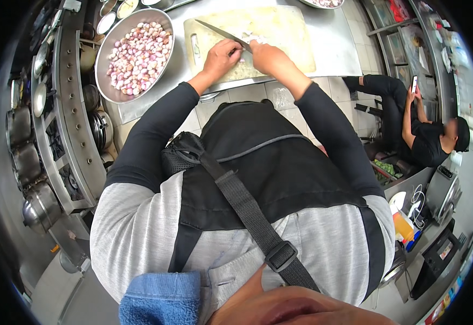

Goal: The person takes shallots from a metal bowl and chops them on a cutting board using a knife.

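Note:
My right hand (271,58) grips a kitchen knife (220,32) by its handle, the blade pointing up and left above a worn cutting board (287,30). Beside the blade, my left hand (222,58) has its fingers bent down over the board; a small piece seems to be at its fingertips, but what it is cannot be told. Small pale chopped pieces (257,38) lie just beyond my right hand. To the left stands a large metal bowl (101,77) full of peeled shallots (139,59).
The steel table (334,44) bears the board, small bowls at the far left and another bowl (326,3) of shallots at the far edge. A stove (74,122) with pots runs along the left. At the right a seated person (427,138) holds a phone.

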Demonstrator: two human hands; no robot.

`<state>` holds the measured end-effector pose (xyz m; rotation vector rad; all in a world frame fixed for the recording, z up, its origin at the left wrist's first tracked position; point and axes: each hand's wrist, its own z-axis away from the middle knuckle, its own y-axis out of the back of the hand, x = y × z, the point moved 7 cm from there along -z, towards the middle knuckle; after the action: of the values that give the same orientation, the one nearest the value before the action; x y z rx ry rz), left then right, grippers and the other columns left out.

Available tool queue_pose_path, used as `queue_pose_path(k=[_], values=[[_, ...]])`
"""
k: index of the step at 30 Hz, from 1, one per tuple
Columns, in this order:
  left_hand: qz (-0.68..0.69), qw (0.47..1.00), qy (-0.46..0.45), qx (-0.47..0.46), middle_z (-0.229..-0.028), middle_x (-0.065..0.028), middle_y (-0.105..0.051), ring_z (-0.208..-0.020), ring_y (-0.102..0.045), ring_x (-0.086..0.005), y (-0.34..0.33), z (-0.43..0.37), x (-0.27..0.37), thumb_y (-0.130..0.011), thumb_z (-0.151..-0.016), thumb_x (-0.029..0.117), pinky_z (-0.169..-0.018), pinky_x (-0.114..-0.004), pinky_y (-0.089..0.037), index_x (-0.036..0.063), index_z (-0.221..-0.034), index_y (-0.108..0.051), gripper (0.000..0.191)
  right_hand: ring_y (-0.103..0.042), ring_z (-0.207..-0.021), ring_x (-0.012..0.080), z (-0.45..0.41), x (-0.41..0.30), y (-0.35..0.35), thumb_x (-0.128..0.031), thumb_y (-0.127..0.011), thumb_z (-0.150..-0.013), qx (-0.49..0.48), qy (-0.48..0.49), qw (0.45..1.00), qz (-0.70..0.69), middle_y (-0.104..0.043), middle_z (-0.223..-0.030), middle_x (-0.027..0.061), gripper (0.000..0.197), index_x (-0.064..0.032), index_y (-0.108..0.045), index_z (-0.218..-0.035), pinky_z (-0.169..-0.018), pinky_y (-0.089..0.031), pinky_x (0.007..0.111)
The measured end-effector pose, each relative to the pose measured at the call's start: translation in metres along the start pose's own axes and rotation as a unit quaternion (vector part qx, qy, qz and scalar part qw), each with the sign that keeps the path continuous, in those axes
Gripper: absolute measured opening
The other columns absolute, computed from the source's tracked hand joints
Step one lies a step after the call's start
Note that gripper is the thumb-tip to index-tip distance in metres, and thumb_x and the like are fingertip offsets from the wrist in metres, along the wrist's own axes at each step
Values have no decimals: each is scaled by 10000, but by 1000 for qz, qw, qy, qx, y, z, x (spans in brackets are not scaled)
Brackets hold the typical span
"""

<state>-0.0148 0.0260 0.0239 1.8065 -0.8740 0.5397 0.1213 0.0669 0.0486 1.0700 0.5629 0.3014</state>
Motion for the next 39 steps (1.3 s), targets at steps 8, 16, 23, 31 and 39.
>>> queue_pose_path(k=[8,16,23,31,39], values=[[15,1000,20,2,-911,-82,-691,-834,-669,-282,-2,1,0,-715,-841,85,-749,-364,-546,51,-920,-697,88,-707,-960,416,4,1,-1,-85,-457,-935,-2,11,1000,12,-718,-1030,256,294,14,-556,-1193,-831,-559,493],[-9,1000,3,8,-913,-82,-693,-847,-671,-286,0,4,2,-710,-830,77,-757,-371,-549,43,-904,-689,84,-708,-971,405,13,-4,7,-88,-467,-929,3,8,1000,11,-707,-1049,282,282,16,-555,-1176,-834,-557,484],[-8,1000,-11,7,-926,-86,-686,-848,-667,-290,5,0,-3,-704,-824,77,-761,-367,-549,41,-889,-687,76,-701,-963,425,-3,-4,0,-97,-473,-929,-18,11,1000,4,-709,-1027,280,277,20,-556,-1166,-823,-555,496],[84,996,17,9,-951,-102,-688,-865,-662,-221,80,-8,44,-613,-825,37,-774,-318,-526,21,-990,-714,194,-655,-930,496,9,11,-8,-203,-456,-986,45,48,996,-57,-675,-996,321,245,-16,-519,-1131,-820,-506,582],[-247,937,244,-40,-975,-105,-754,-859,-701,-244,292,65,-93,-655,-853,112,-805,-345,-552,80,-1067,-774,247,-638,-910,520,32,6,-38,-296,-487,-1018,-6,64,995,-73,-671,-932,321,296,-43,-475,-1172,-809,-487,603]])
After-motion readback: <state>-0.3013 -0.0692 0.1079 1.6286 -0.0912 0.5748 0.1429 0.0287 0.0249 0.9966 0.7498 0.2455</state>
